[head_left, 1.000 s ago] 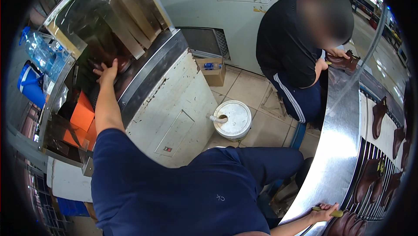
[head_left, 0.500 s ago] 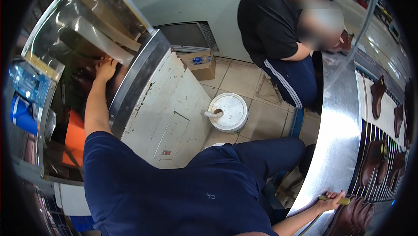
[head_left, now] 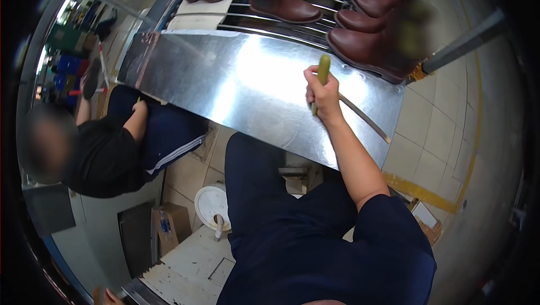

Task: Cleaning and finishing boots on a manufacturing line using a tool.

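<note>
Holding a tool with a green handle [head_left: 323,69], the right hand [head_left: 323,96] has its fingers curled tight around it in a fist. The thin metal blade of the tool runs down to the right, lying across the shiny metal table [head_left: 236,91]. The hand is over the far part of that table, near a row of brown boots [head_left: 368,46] that sit on a rack of metal bars [head_left: 281,21]. More brown boots stand farther along the rack. The left hand [head_left: 107,296] only peeks in at the bottom edge, near a white cabinet [head_left: 185,265], and I cannot tell how its fingers are set. A white bucket [head_left: 211,204] stands on the tiled floor below. Another person in a black shirt [head_left: 107,159] sits to the left, with one hand at the table's edge.
</note>
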Available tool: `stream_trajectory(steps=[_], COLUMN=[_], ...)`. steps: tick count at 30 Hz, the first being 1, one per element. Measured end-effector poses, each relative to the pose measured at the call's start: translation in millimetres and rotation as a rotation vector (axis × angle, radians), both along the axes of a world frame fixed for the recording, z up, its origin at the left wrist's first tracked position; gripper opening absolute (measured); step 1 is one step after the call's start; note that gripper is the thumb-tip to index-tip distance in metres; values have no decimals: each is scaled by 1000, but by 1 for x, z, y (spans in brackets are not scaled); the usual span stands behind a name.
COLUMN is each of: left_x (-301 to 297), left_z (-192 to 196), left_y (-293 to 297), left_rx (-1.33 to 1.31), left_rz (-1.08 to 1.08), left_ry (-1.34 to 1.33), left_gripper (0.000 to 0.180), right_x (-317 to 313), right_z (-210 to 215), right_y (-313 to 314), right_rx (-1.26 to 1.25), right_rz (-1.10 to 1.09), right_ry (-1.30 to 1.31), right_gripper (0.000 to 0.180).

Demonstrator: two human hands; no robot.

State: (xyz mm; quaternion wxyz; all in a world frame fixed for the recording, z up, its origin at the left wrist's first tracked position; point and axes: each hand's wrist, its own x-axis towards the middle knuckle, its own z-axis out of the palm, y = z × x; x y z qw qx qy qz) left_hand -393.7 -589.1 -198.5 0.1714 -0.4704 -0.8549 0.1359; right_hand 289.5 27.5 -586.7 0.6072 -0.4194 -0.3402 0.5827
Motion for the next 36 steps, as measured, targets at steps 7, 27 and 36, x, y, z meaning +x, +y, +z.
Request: stream_trajectory(steps=[7, 27, 36], left_x=[242, 619, 562], left_z=[-172, -391, -390], left_y=[347, 950, 922], left_rx=[372, 756, 739], left_rz=[-221, 239, 269], left_ry=[-750, -1461, -2299], left_gripper=[30, 160, 78], right_x=[-4, 18, 24], right_z=[12, 7, 2], right_y=[-3, 2, 5], right_rx=[17, 81, 108], right_rz=[31, -41, -90], right_ry=[-3, -284, -282], right_gripper=[26, 24, 26])
